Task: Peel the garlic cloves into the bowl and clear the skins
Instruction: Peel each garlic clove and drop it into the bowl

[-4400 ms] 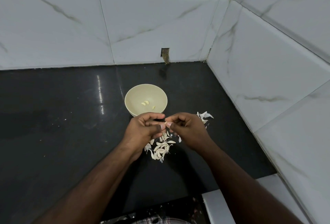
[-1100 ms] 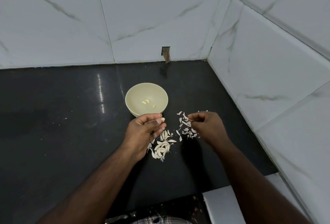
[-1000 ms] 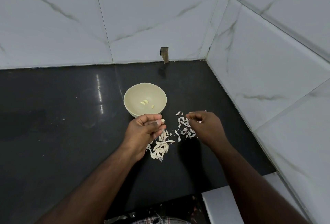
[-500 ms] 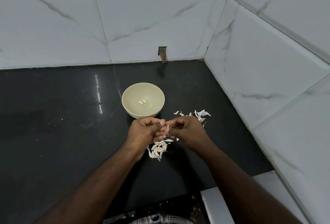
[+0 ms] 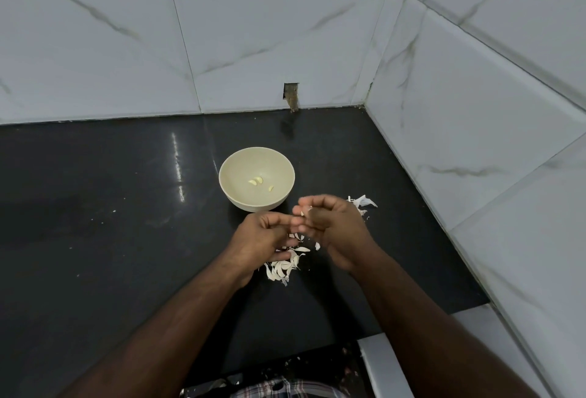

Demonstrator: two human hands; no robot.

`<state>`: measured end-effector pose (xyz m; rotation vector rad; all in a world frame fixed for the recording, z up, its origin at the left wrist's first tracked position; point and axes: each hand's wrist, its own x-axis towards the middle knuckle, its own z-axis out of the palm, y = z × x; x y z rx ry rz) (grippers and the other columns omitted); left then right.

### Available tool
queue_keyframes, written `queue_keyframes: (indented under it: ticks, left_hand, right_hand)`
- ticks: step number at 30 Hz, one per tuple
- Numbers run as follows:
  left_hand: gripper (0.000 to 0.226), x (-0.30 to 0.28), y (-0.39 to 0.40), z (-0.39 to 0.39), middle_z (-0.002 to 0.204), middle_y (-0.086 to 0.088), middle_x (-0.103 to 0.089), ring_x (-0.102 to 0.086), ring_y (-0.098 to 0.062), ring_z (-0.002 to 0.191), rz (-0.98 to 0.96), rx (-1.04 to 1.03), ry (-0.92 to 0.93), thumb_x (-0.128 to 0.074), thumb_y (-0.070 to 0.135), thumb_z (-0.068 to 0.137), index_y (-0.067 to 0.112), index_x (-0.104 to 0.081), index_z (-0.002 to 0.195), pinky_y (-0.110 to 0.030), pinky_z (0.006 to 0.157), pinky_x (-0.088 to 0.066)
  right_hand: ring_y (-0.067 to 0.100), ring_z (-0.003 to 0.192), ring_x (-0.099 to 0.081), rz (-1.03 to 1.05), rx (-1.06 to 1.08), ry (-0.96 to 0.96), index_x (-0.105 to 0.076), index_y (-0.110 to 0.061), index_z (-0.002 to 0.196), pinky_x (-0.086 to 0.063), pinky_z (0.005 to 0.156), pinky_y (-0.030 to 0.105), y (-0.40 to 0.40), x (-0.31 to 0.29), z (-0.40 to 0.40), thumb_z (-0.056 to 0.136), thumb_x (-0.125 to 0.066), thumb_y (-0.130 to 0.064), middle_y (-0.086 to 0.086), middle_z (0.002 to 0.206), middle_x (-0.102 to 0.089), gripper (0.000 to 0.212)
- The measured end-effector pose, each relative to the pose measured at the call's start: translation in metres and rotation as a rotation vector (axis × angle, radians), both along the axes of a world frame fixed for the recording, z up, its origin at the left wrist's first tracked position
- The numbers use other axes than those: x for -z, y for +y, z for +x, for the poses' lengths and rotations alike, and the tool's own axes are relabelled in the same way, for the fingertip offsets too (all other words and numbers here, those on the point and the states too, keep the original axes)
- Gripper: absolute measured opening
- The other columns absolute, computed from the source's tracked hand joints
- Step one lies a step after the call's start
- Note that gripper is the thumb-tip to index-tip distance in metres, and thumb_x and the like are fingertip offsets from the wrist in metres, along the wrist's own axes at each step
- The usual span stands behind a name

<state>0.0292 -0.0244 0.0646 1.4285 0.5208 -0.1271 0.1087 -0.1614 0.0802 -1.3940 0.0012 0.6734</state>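
Black polished counter [image 5: 104,239] fills the middle and lower left of the frame; white marbled wall tiles [image 5: 260,36] across the top and down the right side, meeting in a corner at upper right of centre; a small notch [image 5: 291,94] cut in the tile base, centre top.

Cream bowl [image 5: 234,194] stands upright on the counter just above centre; three peeled garlic cloves [image 5: 256,180] lie on its floor, two touching, one a little to the right of them.

Both hands meet just below and right of the bowl, above the counter; left hand [image 5: 266,239] at centre, fingers curled inward, its fingertips touching the right hand; right hand [image 5: 336,226] slightly higher in the frame, fingers curled, a small pale piece [image 5: 305,211] showing between its fingertips (clove or skin, cannot tell which; motion blur there). What the left hand holds, if anything, is hidden.

Loose garlic skins [image 5: 283,266] heaped on the counter directly under the hands, centre of frame; a second scatter of skins [image 5: 364,202] to the right of the right hand, partly hidden behind it.

Bottom edge, centre: a strip of plaid cloth [image 5: 285,389]; a white ledge [image 5: 387,369] at lower right.
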Motion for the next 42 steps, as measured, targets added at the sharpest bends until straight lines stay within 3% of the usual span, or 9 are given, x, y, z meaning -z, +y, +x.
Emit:
queue_keyframes:
  ticks: [3,6,11,16,24,29,34,37,42]
  left_hand:
    - [0.029,-0.001,-0.002,0.000,0.101,-0.009,-0.076,-0.074,-0.020,0.091,-0.010,0.043,-0.006,-0.051,0.000,0.096,0.014,-0.075,0.104,-0.038,0.082,-0.061]
    - [0.022,-0.002,0.000,-0.002,0.101,-0.007,-0.077,-0.074,-0.021,0.090,-0.077,-0.010,0.004,-0.056,0.004,0.097,0.013,-0.072,0.108,-0.038,0.081,-0.060]
    - [0.018,-0.004,0.000,-0.003,0.096,-0.009,-0.076,-0.075,-0.021,0.090,-0.130,-0.004,-0.011,-0.055,0.005,0.098,0.010,-0.071,0.102,-0.039,0.080,-0.060]
    - [0.019,-0.006,0.004,-0.005,0.100,-0.008,-0.077,-0.073,-0.021,0.085,-0.202,-0.069,-0.026,-0.065,0.025,0.097,0.011,-0.071,0.108,-0.032,0.070,-0.059]
    - [0.005,-0.007,0.007,-0.002,0.087,-0.012,-0.076,-0.072,-0.014,0.074,-0.176,-0.160,-0.084,-0.068,0.010,0.093,0.006,-0.071,0.092,-0.021,0.062,-0.057]
    - [0.005,-0.008,0.007,-0.002,0.086,-0.011,-0.076,-0.073,-0.015,0.073,-0.214,-0.164,-0.083,-0.065,0.007,0.095,0.005,-0.069,0.097,-0.022,0.062,-0.058]
    - [0.014,-0.010,0.006,-0.001,0.089,-0.014,-0.076,-0.073,-0.018,0.074,-0.247,-0.178,-0.088,-0.064,0.012,0.097,0.005,-0.066,0.109,-0.026,0.062,-0.058]
    - [0.015,-0.009,0.007,-0.003,0.093,-0.014,-0.077,-0.073,-0.017,0.076,-0.242,-0.181,-0.087,-0.063,0.015,0.097,0.006,-0.069,0.108,-0.025,0.061,-0.058]
    - [0.017,-0.009,0.007,-0.003,0.092,-0.012,-0.076,-0.071,-0.015,0.072,-0.230,-0.162,-0.091,-0.063,0.017,0.098,0.004,-0.071,0.105,-0.025,0.062,-0.058]
  right_hand:
    - [0.022,0.085,-0.073,0.114,0.049,0.081,-0.066,0.000,0.102,-0.060,0.071,0.026,0.008,-0.001,-0.003,0.096,-0.056,0.005,0.017,0.098,-0.074,0.013]
    - [0.021,0.092,-0.069,-0.051,0.238,-0.119,-0.068,-0.007,0.096,-0.057,0.076,0.026,0.007,0.006,0.003,0.093,-0.063,0.001,0.015,0.099,-0.074,0.009]
    - [0.026,0.088,-0.074,0.208,0.112,0.097,-0.061,0.000,0.108,-0.062,0.076,0.032,0.010,0.000,-0.003,0.100,-0.056,-0.005,0.020,0.098,-0.073,0.012]
    - [0.010,0.074,-0.070,-0.125,0.108,-0.356,-0.072,-0.008,0.090,-0.052,0.067,0.020,0.004,0.009,0.001,0.089,-0.071,-0.004,0.003,0.080,-0.076,0.004]
    - [0.010,0.070,-0.069,-0.089,-0.061,-0.337,-0.074,-0.010,0.092,-0.055,0.070,0.024,0.003,0.005,-0.008,0.088,-0.068,0.005,0.007,0.079,-0.076,0.017]
    - [-0.002,0.073,-0.068,-0.155,-0.132,-0.447,-0.073,-0.004,0.108,-0.050,0.068,0.012,0.000,0.001,-0.006,0.086,-0.074,0.000,0.003,0.087,-0.075,0.022]
    - [0.005,0.069,-0.070,-0.215,-0.203,-0.460,-0.075,-0.002,0.098,-0.054,0.066,0.019,0.001,0.003,-0.006,0.088,-0.070,0.005,-0.001,0.078,-0.075,0.013]
    - [0.020,0.080,-0.074,-0.226,-0.185,-0.414,-0.072,-0.010,0.103,-0.057,0.072,0.028,0.000,0.003,-0.002,0.097,-0.058,-0.001,0.009,0.087,-0.077,0.017]
    - [0.002,0.075,-0.069,-0.250,-0.225,-0.502,-0.073,-0.026,0.097,-0.053,0.072,0.017,0.001,0.004,-0.005,0.086,-0.075,-0.004,-0.007,0.081,-0.074,0.025]
